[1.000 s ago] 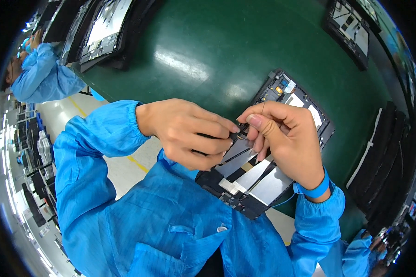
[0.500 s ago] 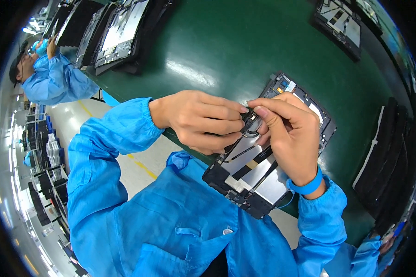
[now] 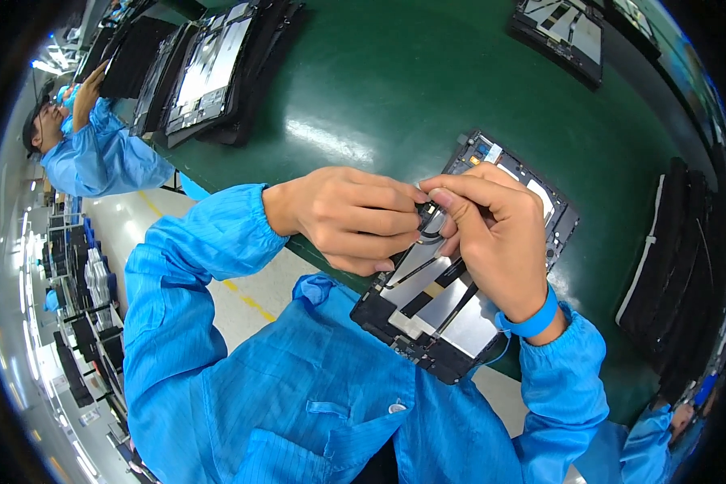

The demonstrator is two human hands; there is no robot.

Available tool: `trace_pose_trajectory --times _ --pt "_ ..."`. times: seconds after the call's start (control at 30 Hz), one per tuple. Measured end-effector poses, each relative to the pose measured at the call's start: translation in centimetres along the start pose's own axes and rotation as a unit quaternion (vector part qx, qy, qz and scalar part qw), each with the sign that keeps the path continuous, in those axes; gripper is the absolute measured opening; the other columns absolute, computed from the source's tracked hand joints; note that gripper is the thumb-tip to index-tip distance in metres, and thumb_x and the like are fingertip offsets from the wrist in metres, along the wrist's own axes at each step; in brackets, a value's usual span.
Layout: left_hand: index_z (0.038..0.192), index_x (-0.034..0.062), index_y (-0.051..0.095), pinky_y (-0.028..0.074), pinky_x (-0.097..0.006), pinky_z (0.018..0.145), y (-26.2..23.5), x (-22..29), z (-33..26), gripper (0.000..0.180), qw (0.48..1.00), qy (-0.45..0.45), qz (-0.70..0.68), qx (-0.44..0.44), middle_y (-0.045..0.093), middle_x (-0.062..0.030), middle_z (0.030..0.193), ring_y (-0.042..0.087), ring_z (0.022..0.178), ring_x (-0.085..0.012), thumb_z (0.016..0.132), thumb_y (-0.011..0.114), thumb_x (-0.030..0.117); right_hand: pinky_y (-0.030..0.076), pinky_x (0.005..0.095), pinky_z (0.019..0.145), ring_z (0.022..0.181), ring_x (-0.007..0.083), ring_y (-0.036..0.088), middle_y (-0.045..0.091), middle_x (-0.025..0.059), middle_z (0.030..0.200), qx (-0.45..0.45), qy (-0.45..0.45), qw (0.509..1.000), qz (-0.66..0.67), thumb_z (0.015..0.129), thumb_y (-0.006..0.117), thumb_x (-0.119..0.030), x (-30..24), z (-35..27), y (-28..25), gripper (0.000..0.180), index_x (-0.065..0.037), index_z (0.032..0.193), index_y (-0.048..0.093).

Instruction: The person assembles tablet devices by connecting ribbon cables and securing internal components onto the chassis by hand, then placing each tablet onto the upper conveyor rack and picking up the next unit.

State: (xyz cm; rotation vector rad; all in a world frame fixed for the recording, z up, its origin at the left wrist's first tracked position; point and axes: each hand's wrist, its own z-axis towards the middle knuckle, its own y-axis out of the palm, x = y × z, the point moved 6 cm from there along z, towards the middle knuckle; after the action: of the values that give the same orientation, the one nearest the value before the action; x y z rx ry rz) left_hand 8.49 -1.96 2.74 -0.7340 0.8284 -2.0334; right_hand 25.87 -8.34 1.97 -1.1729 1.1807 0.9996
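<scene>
An opened tablet (image 3: 460,319), its silver inner plate, black cables and circuit parts exposed, lies slanted at the table's near edge. Over its left edge, my left hand (image 3: 343,216) is closed, fingers pressed together, with the fingertips at the tablet's side. Opposite it, my right hand (image 3: 492,230) pinches thumb and forefinger together above the tablet, its other fingers curled beneath. The fingertips of both hands meet. Whatever lies between them is too small and covered to make out. A blue wrist strap (image 3: 536,317) with a thin cord circles my right wrist.
Several opened tablets (image 3: 210,73) lean in a row on the green table (image 3: 379,73) at the far left. Another opened tablet (image 3: 569,36) lies at the far right. Black padded pieces (image 3: 669,266) stand at the right. A co-worker (image 3: 97,153) in blue is beyond the left edge.
My hands have drawn slightly closer at the fingertips, and the small whitish bit seen between them is now hidden. At the far left, the co-worker's raised hand has shifted.
</scene>
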Motion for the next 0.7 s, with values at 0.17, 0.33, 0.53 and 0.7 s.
trace_pose_trajectory --times 0.17,0.33,0.53,0.7 --pt "0.1 -0.0096 0.079 0.068 -0.052 0.098 -0.2 -0.7 -0.5 0.03 0.999 0.006 -0.034 0.002 0.075 -0.0223 0.108 0.077 0.099 -0.0385 0.096 0.073 0.02 0.052 0.0322 0.056 0.061 0.0169 0.071 0.072 0.0116 0.084 -0.004 0.017 1.0 0.004 0.1 0.073 0.002 0.2 0.4 0.1 0.012 0.003 0.104 0.085" --pt "0.099 -0.009 0.08 0.069 -0.053 0.094 -0.2 -0.8 -0.6 0.033 0.999 0.007 -0.035 0.006 0.078 -0.0233 0.102 0.079 0.096 -0.0371 0.105 0.068 0.021 0.052 0.0329 0.058 0.062 0.0174 0.071 0.072 0.0121 0.085 -0.007 0.008 1.0 -0.013 0.1 0.074 0.001 0.3 0.5 0.2 0.012 0.002 0.104 0.085" --pt "0.094 -0.0037 0.077 0.069 -0.05 0.091 0.0 -0.8 0.3 0.028 0.999 0.049 -0.005 -0.013 0.077 -0.0201 0.1 0.078 0.093 -0.0347 0.103 0.074 0.023 0.053 0.0323 0.056 0.062 0.0176 0.072 0.073 0.0118 0.085 -0.01 0.027 1.0 0.002 0.1 0.074 0.0 0.2 0.6 0.1 0.013 0.003 0.106 0.085" --pt "0.092 -0.0012 0.076 0.069 -0.048 0.09 0.4 -0.8 0.5 0.025 0.998 0.063 -0.007 -0.014 0.076 -0.0185 0.099 0.077 0.092 -0.0337 0.101 0.075 0.023 0.053 0.0288 0.052 0.062 0.0155 0.072 0.073 0.0109 0.089 -0.001 0.047 0.998 0.041 0.101 0.076 0.0 0.2 0.4 -0.2 0.013 0.004 0.109 0.085"
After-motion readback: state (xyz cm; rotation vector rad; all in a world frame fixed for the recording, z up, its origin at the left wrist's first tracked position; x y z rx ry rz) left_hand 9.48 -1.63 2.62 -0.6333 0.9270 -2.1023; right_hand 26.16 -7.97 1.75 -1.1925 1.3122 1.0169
